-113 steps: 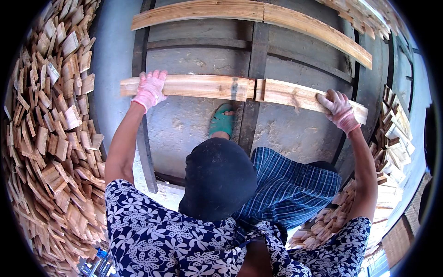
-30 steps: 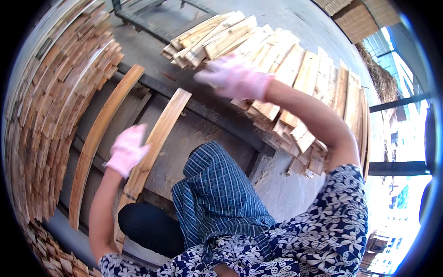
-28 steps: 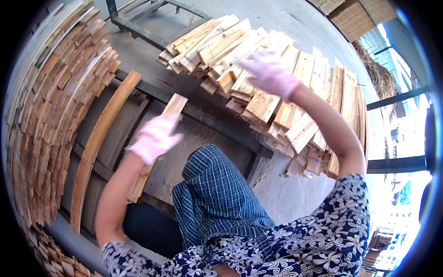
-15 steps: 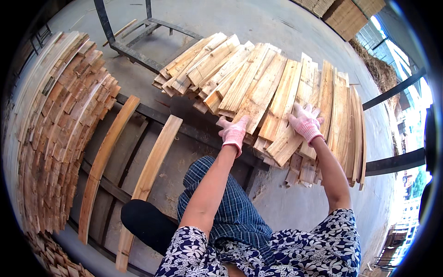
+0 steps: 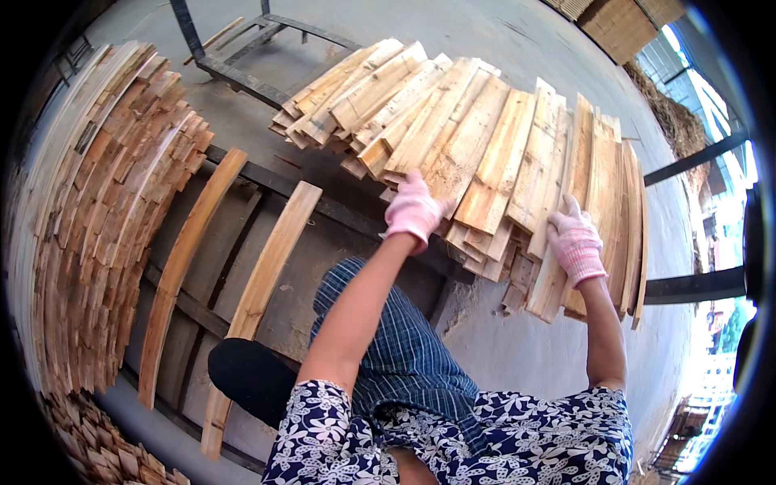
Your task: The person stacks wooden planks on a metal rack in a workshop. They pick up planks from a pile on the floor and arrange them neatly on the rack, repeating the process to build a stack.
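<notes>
Forearms (image 5: 352,319) outstretched, left hand (image 5: 414,212) and right hand (image 5: 575,242) against piled planks (image 5: 487,198), each grip wide.

Ahead of me on the left, a dark frame (image 5: 242,81) with uprights stands on the grey floor (image 5: 558,388), a thin stick (image 5: 214,40) lying near it. Far off to my upper right I see brown stacks (image 5: 621,31), then a straw-like heap (image 5: 667,105) with bluish panels (image 5: 664,61) behind. Two dark bars (image 5: 697,285) cut in from my right, one above the other. Past them it is glaring, with some blurred greenery (image 5: 734,327).
</notes>
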`<state>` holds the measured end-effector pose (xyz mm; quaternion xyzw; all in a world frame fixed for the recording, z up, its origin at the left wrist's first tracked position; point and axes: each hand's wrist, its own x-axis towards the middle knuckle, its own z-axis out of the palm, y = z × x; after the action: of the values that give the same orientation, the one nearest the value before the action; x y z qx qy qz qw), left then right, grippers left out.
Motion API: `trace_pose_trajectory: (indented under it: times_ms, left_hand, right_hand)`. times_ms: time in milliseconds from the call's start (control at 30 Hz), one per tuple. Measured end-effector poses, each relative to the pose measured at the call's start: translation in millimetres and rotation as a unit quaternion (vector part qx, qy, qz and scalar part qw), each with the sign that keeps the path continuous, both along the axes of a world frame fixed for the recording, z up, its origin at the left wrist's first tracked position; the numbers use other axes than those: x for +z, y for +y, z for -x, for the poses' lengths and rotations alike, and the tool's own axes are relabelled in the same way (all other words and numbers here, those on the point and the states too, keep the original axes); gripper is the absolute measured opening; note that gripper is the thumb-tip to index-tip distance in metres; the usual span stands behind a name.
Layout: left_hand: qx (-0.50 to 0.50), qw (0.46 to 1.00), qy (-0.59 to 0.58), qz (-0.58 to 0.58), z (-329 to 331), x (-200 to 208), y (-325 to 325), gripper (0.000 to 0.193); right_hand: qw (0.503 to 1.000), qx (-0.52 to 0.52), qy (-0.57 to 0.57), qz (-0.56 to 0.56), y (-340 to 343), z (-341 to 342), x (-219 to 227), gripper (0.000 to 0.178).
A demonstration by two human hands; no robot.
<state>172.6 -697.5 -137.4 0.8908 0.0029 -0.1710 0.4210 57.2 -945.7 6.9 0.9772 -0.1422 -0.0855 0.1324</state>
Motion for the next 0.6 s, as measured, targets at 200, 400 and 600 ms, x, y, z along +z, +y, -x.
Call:
trace_pose_trajectory:
  times_ms: [200,400,600]
  left_hand:
    - [0.019,0.851,0.166,0.498,-10.7,7.9,48.8,0.077]
    - [0.06,0.762,0.18,0.619,20.4,57.5,96.8,0.058]
    - [-0.143,0.968,-0.204,-0.008,33.3,12.6,4.7,0.075]
  right_hand:
    - [0.997,0.04,-0.061,0.009,51.5,61.4,-15.2,0.06]
    - [0.979,0.121,-0.104,0.124,62.1,127.9,-72.1,0.057]
    - [0.968,0.105,-0.218,-0.062,59.4,126.7,-86.1,0.068]
